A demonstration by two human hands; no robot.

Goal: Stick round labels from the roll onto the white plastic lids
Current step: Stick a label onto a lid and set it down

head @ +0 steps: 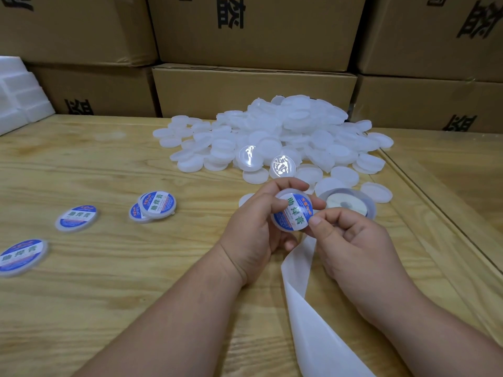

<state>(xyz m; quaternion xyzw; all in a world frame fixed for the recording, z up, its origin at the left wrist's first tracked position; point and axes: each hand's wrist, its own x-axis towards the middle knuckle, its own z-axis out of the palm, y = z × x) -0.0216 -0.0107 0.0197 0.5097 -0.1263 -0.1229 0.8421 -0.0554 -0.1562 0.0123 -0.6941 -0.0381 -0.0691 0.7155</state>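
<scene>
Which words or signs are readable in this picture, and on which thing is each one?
"助焊膏": green characters on the label of the held lid, gripped by the left hand and right hand.
Small print on that label: too small to read.
Labels on the finished lids: same design, blurred.
Black characters on the boxes: cut off or upside down, not readable.

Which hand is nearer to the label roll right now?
Right. The right hand sits just in front of the label roll, fingertips on the labelled lid. The left hand holds that lid from its far side, farther from the roll.
</scene>
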